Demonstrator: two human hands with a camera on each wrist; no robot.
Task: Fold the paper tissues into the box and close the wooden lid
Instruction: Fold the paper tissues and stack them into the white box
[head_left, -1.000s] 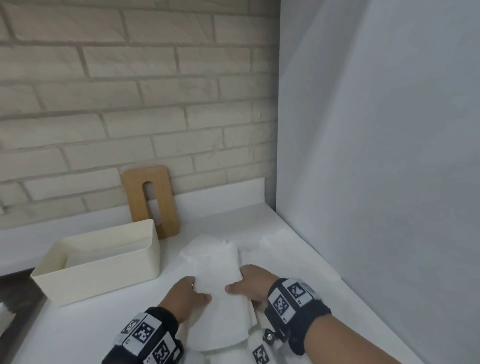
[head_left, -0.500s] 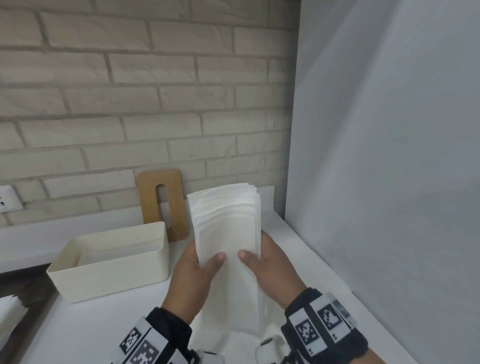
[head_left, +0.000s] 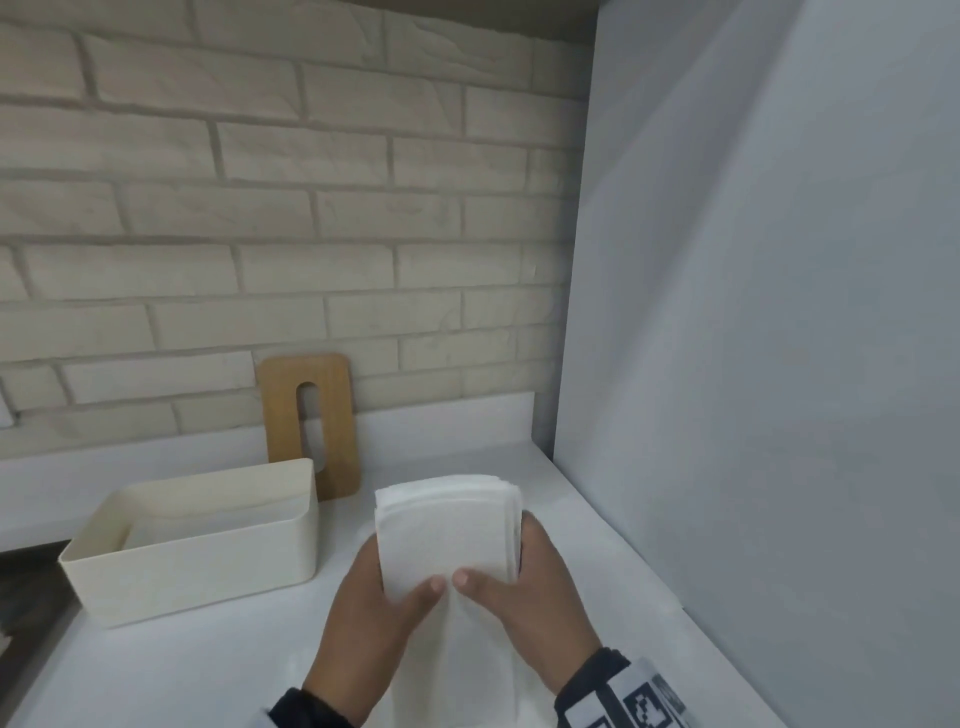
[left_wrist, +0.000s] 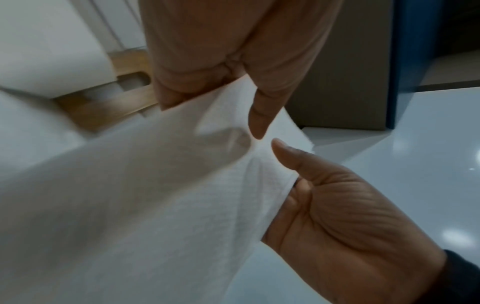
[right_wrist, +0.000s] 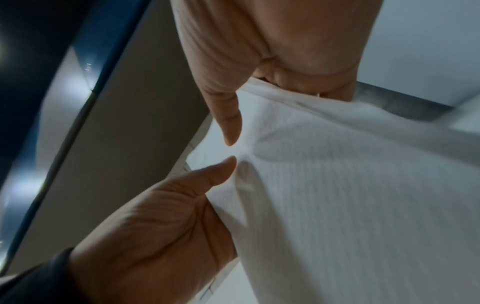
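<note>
Holding the tissue stack (head_left: 448, 530) upright, left hand (head_left: 371, 618) and right hand (head_left: 524, 603).

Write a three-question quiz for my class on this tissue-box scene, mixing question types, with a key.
1. True or false: the wooden lid is on the box.
2. The tissue stack is held by: A left hand only; B right hand only; C both hands.
3. Fill in: the lid leans against the ____ wall.

Key: 1 false, it stands behind the open box. 2 C. 3 brick.
</note>
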